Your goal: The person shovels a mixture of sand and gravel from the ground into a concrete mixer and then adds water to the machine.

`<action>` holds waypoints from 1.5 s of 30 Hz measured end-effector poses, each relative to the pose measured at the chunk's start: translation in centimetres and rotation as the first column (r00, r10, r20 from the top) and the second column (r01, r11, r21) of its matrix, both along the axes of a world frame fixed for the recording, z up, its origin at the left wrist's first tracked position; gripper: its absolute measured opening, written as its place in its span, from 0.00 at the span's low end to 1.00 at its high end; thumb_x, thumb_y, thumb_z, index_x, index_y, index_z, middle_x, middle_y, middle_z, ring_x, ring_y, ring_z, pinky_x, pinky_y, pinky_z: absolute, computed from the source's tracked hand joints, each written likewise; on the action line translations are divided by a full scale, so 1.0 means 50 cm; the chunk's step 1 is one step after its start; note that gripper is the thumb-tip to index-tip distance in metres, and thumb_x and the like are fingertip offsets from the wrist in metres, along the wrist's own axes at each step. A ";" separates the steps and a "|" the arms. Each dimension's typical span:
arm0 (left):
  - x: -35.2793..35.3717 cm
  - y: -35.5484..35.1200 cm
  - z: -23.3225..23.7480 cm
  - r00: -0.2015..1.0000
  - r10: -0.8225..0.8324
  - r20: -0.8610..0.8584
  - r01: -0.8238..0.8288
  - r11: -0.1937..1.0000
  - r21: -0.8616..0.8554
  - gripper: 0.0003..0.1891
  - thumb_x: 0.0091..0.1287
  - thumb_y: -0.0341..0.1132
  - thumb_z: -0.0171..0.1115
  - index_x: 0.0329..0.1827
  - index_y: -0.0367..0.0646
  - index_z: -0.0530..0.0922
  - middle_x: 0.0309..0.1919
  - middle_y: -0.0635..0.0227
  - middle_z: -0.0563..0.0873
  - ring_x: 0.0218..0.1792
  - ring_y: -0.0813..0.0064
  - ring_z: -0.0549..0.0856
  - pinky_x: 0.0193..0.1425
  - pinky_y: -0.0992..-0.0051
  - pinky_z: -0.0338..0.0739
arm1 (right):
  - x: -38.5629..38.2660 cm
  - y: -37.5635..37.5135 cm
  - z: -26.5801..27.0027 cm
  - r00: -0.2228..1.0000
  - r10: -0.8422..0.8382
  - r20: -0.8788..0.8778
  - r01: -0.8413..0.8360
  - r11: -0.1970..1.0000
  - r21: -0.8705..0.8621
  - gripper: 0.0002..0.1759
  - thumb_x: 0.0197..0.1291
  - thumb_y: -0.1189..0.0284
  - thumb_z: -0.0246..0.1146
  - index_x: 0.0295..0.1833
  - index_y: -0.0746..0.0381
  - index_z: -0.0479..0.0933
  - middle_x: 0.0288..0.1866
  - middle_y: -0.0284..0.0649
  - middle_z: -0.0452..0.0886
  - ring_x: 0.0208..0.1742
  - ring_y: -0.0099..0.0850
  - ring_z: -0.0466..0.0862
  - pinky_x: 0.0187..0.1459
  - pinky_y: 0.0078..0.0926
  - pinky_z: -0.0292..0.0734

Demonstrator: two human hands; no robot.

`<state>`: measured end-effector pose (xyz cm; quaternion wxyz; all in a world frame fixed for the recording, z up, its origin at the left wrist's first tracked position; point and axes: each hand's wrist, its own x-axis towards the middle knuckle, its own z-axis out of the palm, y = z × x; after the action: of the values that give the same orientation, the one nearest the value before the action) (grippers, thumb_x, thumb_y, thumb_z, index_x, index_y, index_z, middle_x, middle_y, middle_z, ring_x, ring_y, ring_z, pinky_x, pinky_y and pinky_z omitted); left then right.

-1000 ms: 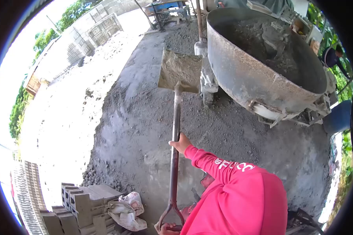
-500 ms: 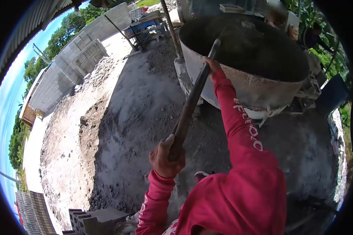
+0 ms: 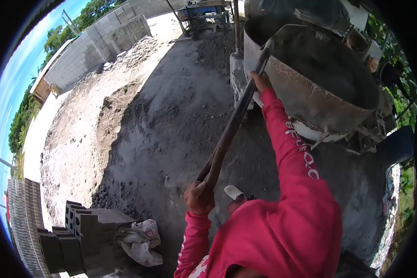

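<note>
My left hand (image 3: 199, 198) grips the D-handle end of a long shovel (image 3: 231, 127), low in the view. My right hand (image 3: 260, 82) holds the shaft high up, next to the rim of a big round steel mixer tub (image 3: 310, 92). The shovel slants up to the right and its blade reaches over the tub's rim, mostly hidden inside. Both my arms wear pink long sleeves. Grey mix lies inside the tub.
A wide heap of grey sand and gravel (image 3: 171, 125) covers the ground in front of me. Stacked concrete blocks (image 3: 78, 231) and a crumpled white sack (image 3: 141, 241) sit at lower left. A block wall (image 3: 88, 51) stands far left; another person (image 3: 389, 74) is behind the tub.
A second ago the loaded shovel blade was low beside the tub. I swung it up over the rim, and since half a second ago the handle end has dropped slightly.
</note>
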<state>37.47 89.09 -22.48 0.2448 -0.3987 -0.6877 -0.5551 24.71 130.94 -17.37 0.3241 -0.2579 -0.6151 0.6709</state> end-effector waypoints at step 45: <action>0.764 -0.394 -0.825 -0.295 -0.112 0.949 -0.955 -0.003 -0.297 0.12 0.44 0.18 0.52 0.34 0.34 0.71 0.22 0.61 0.76 0.12 0.75 0.73 0.15 0.78 0.70 | 0.426 -1.002 -1.404 0.046 0.584 0.810 -0.481 0.724 -0.495 0.14 0.51 0.73 0.58 0.38 0.72 0.65 0.24 0.46 0.74 0.20 0.38 0.81 0.20 0.33 0.78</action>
<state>75.68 69.39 -63.72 0.1710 0.6601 -0.3775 -0.6265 46.02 80.84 -87.55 -0.3842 -0.3653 -0.6986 0.4805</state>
